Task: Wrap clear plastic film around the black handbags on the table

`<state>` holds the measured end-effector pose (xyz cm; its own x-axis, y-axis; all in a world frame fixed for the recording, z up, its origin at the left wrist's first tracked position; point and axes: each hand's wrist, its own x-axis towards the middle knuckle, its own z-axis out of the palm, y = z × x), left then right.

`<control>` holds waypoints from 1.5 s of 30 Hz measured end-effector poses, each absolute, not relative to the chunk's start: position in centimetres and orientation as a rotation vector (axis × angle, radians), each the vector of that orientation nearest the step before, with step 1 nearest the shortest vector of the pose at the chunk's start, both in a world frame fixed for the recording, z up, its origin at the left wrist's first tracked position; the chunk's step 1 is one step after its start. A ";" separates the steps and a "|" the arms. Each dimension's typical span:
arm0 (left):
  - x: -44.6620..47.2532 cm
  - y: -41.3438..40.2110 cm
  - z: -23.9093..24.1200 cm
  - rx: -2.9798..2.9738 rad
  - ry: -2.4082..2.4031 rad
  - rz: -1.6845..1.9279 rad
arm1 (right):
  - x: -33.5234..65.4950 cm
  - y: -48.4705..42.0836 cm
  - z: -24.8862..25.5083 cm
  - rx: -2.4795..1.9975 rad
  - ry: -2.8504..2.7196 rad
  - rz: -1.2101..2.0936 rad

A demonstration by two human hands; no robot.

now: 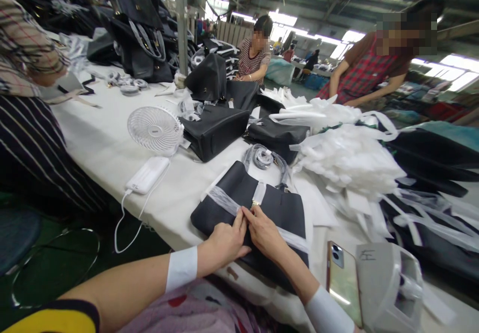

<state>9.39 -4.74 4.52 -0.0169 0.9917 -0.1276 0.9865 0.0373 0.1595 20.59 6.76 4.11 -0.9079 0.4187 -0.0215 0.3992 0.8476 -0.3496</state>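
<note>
A black handbag lies flat on the table in front of me, with a pale wrapping strip across its body. Another white wrap covers the tab above its gold clasp. My left hand rests on the bag, its fingertips closed at the strip's inner end just below the clasp. From the other side, my right hand meets it there, fingers bent and tips on the same strip. The exact grip is partly hidden. Behind the bag's top edge lies its coiled, wrapped strap.
Left of the bag are a white fan and a white power bank with a cable. A phone and a tape dispenser sit at right. Beyond are black bags and piled white wrapping. Other people stand around the table.
</note>
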 end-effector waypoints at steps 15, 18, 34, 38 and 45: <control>10.8 -5.7 4.4 2.024 2.142 0.030 | 20.8 5.9 3.9 -0.816 -2.722 0.773; 10.7 -6.1 3.6 2.093 2.154 -0.076 | 24.1 5.9 5.8 -0.917 -2.461 0.854; 10.7 -6.4 2.3 2.284 2.179 -0.129 | 51.9 5.2 8.6 -2.150 -1.150 0.729; 10.7 -6.5 2.2 2.294 2.167 -0.100 | 51.7 5.9 8.9 -2.161 -1.104 0.817; 10.7 -6.6 2.0 2.311 2.203 -0.069 | 51.6 6.0 9.3 -2.112 -1.069 0.891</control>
<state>10.73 -6.59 1.97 0.0477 0.9989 0.0045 0.9966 -0.0473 -0.0672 51.65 6.02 9.29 0.4496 0.8443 -0.2916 0.4393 -0.4932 -0.7508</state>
